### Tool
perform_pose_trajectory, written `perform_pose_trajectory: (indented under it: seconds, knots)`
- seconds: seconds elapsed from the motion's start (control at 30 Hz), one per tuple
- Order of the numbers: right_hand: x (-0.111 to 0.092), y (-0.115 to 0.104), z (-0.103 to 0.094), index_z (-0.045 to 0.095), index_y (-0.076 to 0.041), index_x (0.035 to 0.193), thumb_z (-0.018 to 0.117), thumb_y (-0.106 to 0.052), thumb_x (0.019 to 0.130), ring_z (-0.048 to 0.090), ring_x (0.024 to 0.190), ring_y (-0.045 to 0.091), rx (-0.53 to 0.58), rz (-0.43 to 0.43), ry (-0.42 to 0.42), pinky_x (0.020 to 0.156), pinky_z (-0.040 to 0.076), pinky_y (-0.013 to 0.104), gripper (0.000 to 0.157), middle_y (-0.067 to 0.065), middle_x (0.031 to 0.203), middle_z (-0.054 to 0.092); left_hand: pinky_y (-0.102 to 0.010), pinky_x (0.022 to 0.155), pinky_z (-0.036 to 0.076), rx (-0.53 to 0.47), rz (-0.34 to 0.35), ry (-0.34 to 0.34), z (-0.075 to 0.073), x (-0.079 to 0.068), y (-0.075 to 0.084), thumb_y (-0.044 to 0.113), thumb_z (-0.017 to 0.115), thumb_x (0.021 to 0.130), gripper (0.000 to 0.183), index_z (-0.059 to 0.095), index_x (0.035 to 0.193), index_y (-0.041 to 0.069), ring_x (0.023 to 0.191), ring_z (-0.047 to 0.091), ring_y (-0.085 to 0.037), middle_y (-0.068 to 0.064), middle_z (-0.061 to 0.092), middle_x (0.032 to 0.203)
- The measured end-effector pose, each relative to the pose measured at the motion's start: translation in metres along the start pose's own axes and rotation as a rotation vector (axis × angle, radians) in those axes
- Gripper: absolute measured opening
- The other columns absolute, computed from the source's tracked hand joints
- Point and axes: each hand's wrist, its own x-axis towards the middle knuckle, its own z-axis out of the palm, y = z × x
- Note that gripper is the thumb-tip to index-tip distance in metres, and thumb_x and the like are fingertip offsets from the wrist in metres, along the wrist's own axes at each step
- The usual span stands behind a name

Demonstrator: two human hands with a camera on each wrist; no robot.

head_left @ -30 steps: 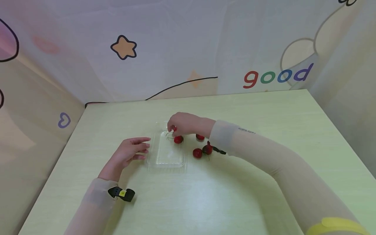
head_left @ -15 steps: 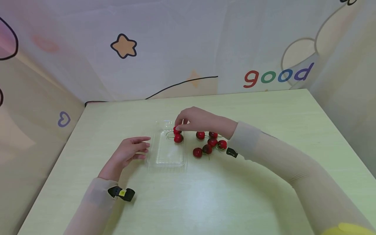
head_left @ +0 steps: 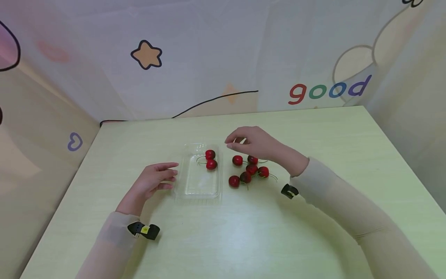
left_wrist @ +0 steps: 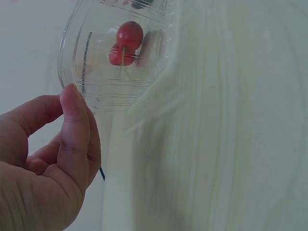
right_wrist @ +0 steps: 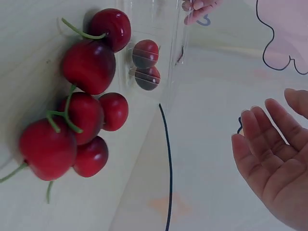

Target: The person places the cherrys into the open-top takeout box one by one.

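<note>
A clear plastic container (head_left: 203, 190) lies on the table with two red cherries (head_left: 211, 164) inside, their stems pointing left. My left hand (head_left: 156, 179) is at its left side, fingers relaxed and fingertips right at the rim; the left wrist view shows a fingertip overlapping the container's edge (left_wrist: 62, 53). To the right of the container lie several stemmed cherries (head_left: 251, 169) in a loose cluster. My right hand (head_left: 256, 142) hovers beyond and above that cluster, holding nothing. Its fingers are loosely bent, and the bare palm (right_wrist: 281, 178) shows in the right wrist view.
The pale wooden table (head_left: 223, 240) extends all round the container and the cherries. A printed cloth backdrop (head_left: 209, 58) with a star and the word "good" hangs behind the table's far edge, and more cloth lines both sides.
My right hand has let go of a cherry inside the container and moved right, out over the loose cherries, uncovering both cherries in the container. My left hand stays in place.
</note>
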Motion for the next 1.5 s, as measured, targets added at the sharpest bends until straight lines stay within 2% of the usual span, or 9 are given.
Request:
perform_pose_trajectory:
  seconds: [0.2, 0.4, 0.63, 0.87, 1.1, 1.5]
  knots:
    - [-0.017, 0.013, 0.001, 0.069, -0.003, 0.127, 0.061, -0.019, 0.103, 0.067, 0.104, 0.027, 0.018, 0.019, 0.062, 0.095, 0.059, 0.044, 0.029, 0.014, 0.119, 0.072, -0.018, 0.069, 0.060, -0.007, -0.001, -0.007, 0.001, -0.002, 0.001, 0.014, 0.060, 0.103, 0.049, 0.050, 0.148, -0.001, 0.081, 0.065, -0.007, 0.001, 0.071, 0.102]
    - [-0.031, 0.024, 0.002, 0.068, -0.002, 0.126, 0.060, -0.017, 0.103, 0.070, 0.102, 0.035, 0.054, 0.080, 0.104, 0.092, 0.060, 0.045, 0.029, 0.016, 0.119, 0.071, -0.018, 0.068, 0.061, -0.016, 0.004, -0.012, 0.000, -0.003, 0.001, 0.014, 0.060, 0.103, 0.050, 0.049, 0.149, -0.001, 0.081, 0.065, -0.007, 0.000, 0.072, 0.104]
    - [-0.045, 0.036, 0.003, 0.069, -0.003, 0.126, 0.059, -0.019, 0.103, 0.068, 0.105, 0.030, 0.050, 0.142, 0.137, 0.096, 0.058, 0.046, 0.029, 0.016, 0.121, 0.071, -0.018, 0.068, 0.061, -0.035, 0.012, -0.016, -0.001, -0.004, 0.001, 0.015, 0.063, 0.101, 0.049, 0.053, 0.146, -0.001, 0.081, 0.066, -0.007, 0.002, 0.073, 0.101]
    - [-0.057, 0.042, 0.004, 0.067, -0.001, 0.128, 0.060, -0.020, 0.103, 0.067, 0.106, 0.032, 0.038, 0.229, 0.114, 0.081, 0.055, 0.030, 0.033, 0.019, 0.121, 0.071, -0.018, 0.069, 0.060, -0.020, -0.001, -0.012, 0.000, -0.003, 0.000, 0.014, 0.060, 0.103, 0.049, 0.050, 0.149, -0.001, 0.081, 0.065, -0.006, 0.003, 0.071, 0.101]
    - [-0.065, 0.052, 0.008, 0.066, 0.002, 0.129, 0.061, -0.017, 0.102, 0.066, 0.109, 0.034, 0.029, 0.286, 0.094, 0.083, 0.059, 0.034, 0.034, 0.021, 0.123, 0.070, -0.018, 0.067, 0.060, -0.032, -0.001, -0.019, 0.001, -0.005, 0.003, 0.014, 0.060, 0.103, 0.051, 0.048, 0.150, -0.001, 0.080, 0.065, -0.006, 0.004, 0.071, 0.099]
    - [-0.071, 0.064, 0.011, 0.068, 0.002, 0.126, 0.063, -0.013, 0.099, 0.066, 0.109, 0.034, 0.020, 0.300, 0.057, 0.090, 0.060, 0.042, 0.031, 0.022, 0.122, 0.070, -0.018, 0.068, 0.060, -0.020, 0.002, -0.013, 0.001, -0.004, 0.001, 0.014, 0.060, 0.103, 0.051, 0.048, 0.150, -0.001, 0.082, 0.066, -0.005, 0.001, 0.072, 0.104]
